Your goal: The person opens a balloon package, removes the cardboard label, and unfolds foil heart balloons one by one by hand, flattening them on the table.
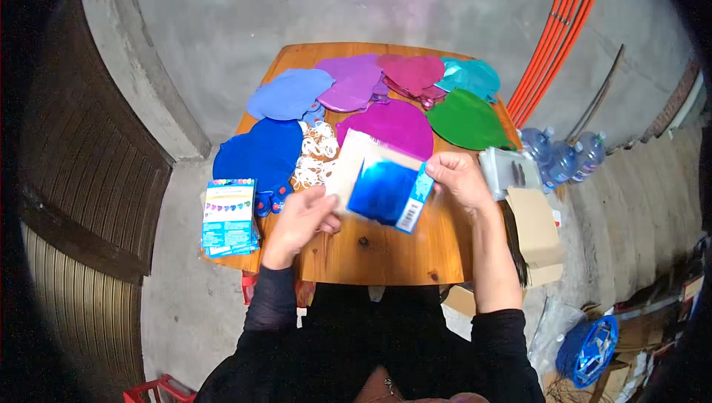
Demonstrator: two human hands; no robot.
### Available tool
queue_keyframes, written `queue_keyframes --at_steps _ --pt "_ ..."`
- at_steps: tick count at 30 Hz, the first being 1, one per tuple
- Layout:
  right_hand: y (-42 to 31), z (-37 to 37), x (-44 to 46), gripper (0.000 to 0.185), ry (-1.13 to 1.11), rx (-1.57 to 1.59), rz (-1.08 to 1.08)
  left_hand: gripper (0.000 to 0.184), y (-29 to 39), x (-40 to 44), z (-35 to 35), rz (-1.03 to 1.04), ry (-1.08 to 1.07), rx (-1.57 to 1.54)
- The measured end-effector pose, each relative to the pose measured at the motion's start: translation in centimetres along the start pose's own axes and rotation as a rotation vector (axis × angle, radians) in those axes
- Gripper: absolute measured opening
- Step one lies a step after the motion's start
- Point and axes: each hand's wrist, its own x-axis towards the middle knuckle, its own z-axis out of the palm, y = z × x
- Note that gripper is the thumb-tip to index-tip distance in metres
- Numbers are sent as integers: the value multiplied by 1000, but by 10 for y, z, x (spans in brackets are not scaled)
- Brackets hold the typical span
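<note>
A flat packet [387, 189] with a shiny blue panel, pale borders and a barcode is held tilted above the front of the table. My right hand [463, 179] pinches its upper right corner between thumb and fingers. Curled at the packet's left edge, my left hand [302, 221] appears to grip it; slight blur hides the exact contact. Just behind lies a magenta stack of flat, shiny balloon-like pieces [393, 125]. White cord loops [315, 154] lie on the left, beside a dark blue stack [259, 154]. Printed packets [228, 217] are piled near my left hand.
Further flat stacks line the wooden table's [371, 266] back: light blue [289, 93], purple [352, 80], pink [415, 73], teal [471, 76] and green [471, 119]. At right are clear plastic sleeves [508, 171], an open cardboard box [535, 228] and large water bottles [564, 162].
</note>
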Motion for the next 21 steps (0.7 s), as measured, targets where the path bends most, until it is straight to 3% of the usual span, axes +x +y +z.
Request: queue_keyframes --at_steps 4,8,10,11,14,15,18,21 --pt "-22 3 -14 17 -205 -198 117 38 1 -13 -25 253 284 -50" --pt "-46 28 -12 13 -432 -429 116 40 23 -17 -1 279 20 168" --pt "-54 41 -11 14 -545 -497 57 42 37 -20 25 141 -185 170" --pt "-57 47 -12 14 -581 -530 43 33 27 -17 36 212 -234 134" --pt "-69 59 -22 14 -550 -528 22 32 47 -11 56 338 -345 748" --pt "-71 58 -22 13 -568 -515 44 36 39 -8 58 389 -310 677" --pt "-55 50 -25 13 -488 -339 31 24 32 -6 60 286 -329 587" --pt "-52 39 -31 14 -383 -121 189 21 29 -3 59 237 -391 483"
